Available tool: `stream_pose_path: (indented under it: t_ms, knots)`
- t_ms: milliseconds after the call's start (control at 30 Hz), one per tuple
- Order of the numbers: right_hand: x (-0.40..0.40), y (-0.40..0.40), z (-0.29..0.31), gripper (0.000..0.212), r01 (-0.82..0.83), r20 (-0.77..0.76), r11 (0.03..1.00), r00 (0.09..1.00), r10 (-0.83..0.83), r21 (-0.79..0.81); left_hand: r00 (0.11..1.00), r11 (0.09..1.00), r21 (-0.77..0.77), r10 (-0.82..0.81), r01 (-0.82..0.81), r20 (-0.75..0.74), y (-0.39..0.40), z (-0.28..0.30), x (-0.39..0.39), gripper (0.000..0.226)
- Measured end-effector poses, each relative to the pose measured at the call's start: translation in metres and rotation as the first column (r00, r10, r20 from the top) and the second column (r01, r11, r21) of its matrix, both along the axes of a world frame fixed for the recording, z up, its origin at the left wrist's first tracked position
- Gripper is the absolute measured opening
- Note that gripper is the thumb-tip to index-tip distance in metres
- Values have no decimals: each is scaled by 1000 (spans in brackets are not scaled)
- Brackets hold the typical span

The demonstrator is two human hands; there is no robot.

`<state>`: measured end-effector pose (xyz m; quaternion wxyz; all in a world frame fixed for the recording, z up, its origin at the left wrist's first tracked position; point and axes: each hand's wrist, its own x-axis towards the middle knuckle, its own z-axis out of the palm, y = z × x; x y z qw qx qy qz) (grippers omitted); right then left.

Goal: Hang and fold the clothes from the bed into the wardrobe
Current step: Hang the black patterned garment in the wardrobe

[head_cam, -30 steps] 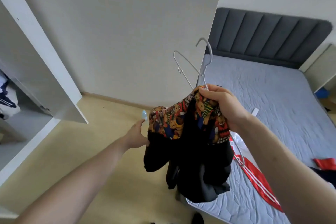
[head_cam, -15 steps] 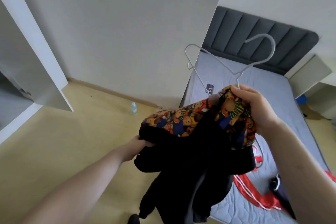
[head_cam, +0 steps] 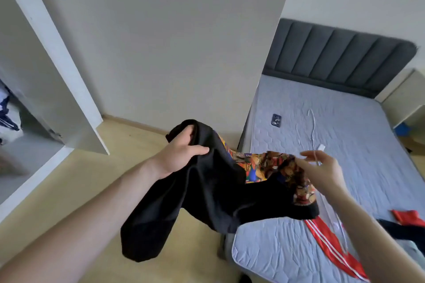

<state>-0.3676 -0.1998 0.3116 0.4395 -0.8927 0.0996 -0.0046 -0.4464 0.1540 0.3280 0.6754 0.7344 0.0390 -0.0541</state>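
A grey quilted bed (head_cam: 345, 135) with a dark padded headboard (head_cam: 340, 57) fills the space beyond the right hand, and an open white wardrobe (head_cam: 57, 71) stands off past the left hand. Between the two hands stretches a black garment (head_cam: 207, 195) with a colourful cartoon-print lining, held up over the bed's corner and the floor. The left hand (head_cam: 179, 156) grips one black end, fingers curled round the cloth. The right hand (head_cam: 322, 172) pinches the printed edge together with a blurred white wire hanger (head_cam: 312, 140). A red striped garment (head_cam: 326, 239) lies on the bed under the right forearm, and a phone (head_cam: 276, 119) lies further up the bed.
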Motion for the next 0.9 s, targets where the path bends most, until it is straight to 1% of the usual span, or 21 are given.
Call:
stream_pose_path:
  t_ms: [33, 67, 100, 133, 200, 233, 300, 333, 367, 467, 500, 533, 567, 600, 667, 700, 767, 800, 833, 867, 900]
  knots:
    - [-3, 11, -3, 18, -22, 5, 999, 1000, 22, 30, 998, 984, 171, -49, 44, 25, -5, 6, -3, 35]
    - [-6, 23, -4, 19, -54, 8, 994, 999, 53, 94, 994, 934, 349, -98, 75, 51, -10, 10, -6, 44]
    - [-9, 35, -3, 19, -86, -5, 979, 996, 89, 183, 986, 869, 488, -145, 85, 87, -16, 14, -10, 59]
    - [-10, 47, 1, 21, -101, -32, 956, 993, 115, 275, 969, 812, 576, -208, 97, 131, -23, 18, -13, 62]
    - [-11, 67, 9, 31, -118, -80, 911, 984, 162, 394, 904, 697, 697, -391, 167, 174, -35, 22, -20, 46]
    - [-11, 74, 13, 37, -134, -93, 897, 977, 190, 422, 869, 616, 758, -474, 214, 140, -40, 21, -23, 42]
    - [-12, 88, 17, 53, -201, -120, 888, 955, 272, 414, 813, 481, 825, -580, 297, 45, -47, 21, -29, 38]
    - [-15, 96, 17, 62, -249, -163, 891, 930, 329, 380, 790, 448, 835, -613, 319, 27, -48, 20, -32, 35]
    - [-17, 102, 14, 66, -313, -216, 886, 892, 398, 343, 774, 435, 838, -633, 329, 25, -49, 17, -35, 33]
    - [-27, 121, -6, 64, -489, -418, 837, 726, 546, 245, 750, 428, 833, -661, 351, 24, -53, 10, -46, 35]
    - [-31, 125, -16, 58, -539, -471, 809, 665, 580, 234, 741, 426, 829, -671, 363, 20, -53, 5, -50, 39]
    - [-34, 129, -26, 46, -584, -513, 779, 608, 606, 229, 734, 414, 832, -679, 369, 13, -54, 1, -55, 45]
    - [-38, 131, -35, 32, -628, -544, 750, 564, 621, 207, 731, 400, 840, -683, 367, 6, -54, -4, -59, 49]
    - [-41, 131, -43, 22, -665, -566, 729, 542, 621, 163, 737, 397, 841, -675, 368, -4, -52, -9, -62, 53]
    - [-44, 125, -57, 7, -685, -594, 725, 552, 585, 77, 766, 406, 830, -642, 383, -40, -43, -18, -69, 58]
    - [-46, 119, -62, 6, -669, -596, 740, 565, 571, 75, 784, 423, 817, -618, 391, -55, -37, -24, -74, 59]
    - [-48, 108, -71, 14, -581, -589, 799, 594, 547, 156, 817, 486, 763, -569, 427, -94, -25, -36, -86, 54]
    - [-51, 102, -75, 20, -511, -575, 831, 621, 533, 219, 831, 519, 723, -539, 455, -137, -19, -42, -91, 46]
    - [-54, 99, -77, 26, -438, -555, 855, 653, 516, 279, 844, 566, 663, -499, 490, -198, -15, -47, -95, 33]
    - [-58, 96, -77, 31, -371, -533, 866, 684, 498, 335, 844, 640, 556, -459, 530, -276, -12, -52, -98, 19]
    - [-63, 95, -77, 35, -314, -515, 868, 707, 484, 385, 835, 721, 430, -414, 544, -363, -8, -60, -98, 24]
